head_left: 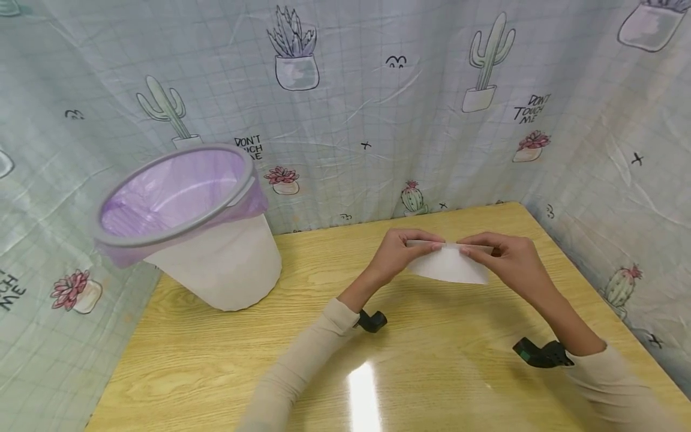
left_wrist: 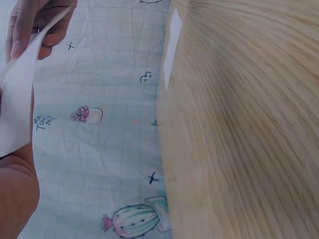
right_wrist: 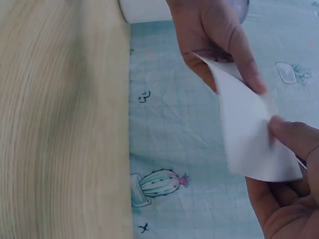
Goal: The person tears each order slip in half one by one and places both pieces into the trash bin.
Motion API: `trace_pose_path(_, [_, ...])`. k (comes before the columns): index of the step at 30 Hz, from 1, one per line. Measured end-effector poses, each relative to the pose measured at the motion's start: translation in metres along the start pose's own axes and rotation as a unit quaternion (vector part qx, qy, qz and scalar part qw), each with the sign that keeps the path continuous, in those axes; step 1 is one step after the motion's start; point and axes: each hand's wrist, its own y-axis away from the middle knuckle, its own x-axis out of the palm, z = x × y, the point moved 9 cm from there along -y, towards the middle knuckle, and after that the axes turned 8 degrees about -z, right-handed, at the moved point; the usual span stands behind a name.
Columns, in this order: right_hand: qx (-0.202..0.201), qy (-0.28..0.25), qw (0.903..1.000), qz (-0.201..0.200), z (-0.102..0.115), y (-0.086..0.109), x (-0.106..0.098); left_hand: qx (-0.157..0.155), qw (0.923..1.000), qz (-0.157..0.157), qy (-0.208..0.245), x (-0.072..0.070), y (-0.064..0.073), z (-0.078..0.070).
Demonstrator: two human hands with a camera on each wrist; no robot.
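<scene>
A small white sheet of paper [head_left: 450,267] hangs above the right part of the wooden table, its upper edge held between both hands. My left hand [head_left: 402,252] pinches that edge with thumb on the near side and fingers behind. Close beside it, my right hand [head_left: 507,255] pinches the same edge in the same manner, the two thumbs nearly meeting. In the right wrist view the paper [right_wrist: 254,134] bows slightly along its length. The left wrist view shows the paper [left_wrist: 20,107] from its side, with part of it cut off by the frame.
A white bin [head_left: 232,258] with a grey rim and purple liner stands at the table's back left. The wooden table [head_left: 216,360] reaches to a curtain [head_left: 345,120] printed with potted cacti, behind and at both sides. Black wrist cameras sit on both wrists.
</scene>
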Motion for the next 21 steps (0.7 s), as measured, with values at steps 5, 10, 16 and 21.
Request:
trace_pose_path(5, [-0.038,0.001,0.9993,-0.001,0.010,0.002,-0.008,0.006,0.9995,0.027,-0.018,-0.010,0.014,-0.003])
trace_pose_path(10, [-0.054,-0.001,0.9983,-0.024,0.023,0.005,-0.015,0.008,0.9995,0.021,-0.021,-0.022,0.027,-0.010])
trace_pose_path(16, [-0.072,-0.016,0.9965,-0.039,0.037,0.000,-0.016,0.008,0.9999,0.004,0.013,-0.032,0.034,-0.027])
trace_pose_path(21, [-0.059,-0.050,0.9962,-0.040,0.042,-0.004,-0.011,-0.002,0.9990,-0.011,0.043,-0.042,0.038,-0.032])
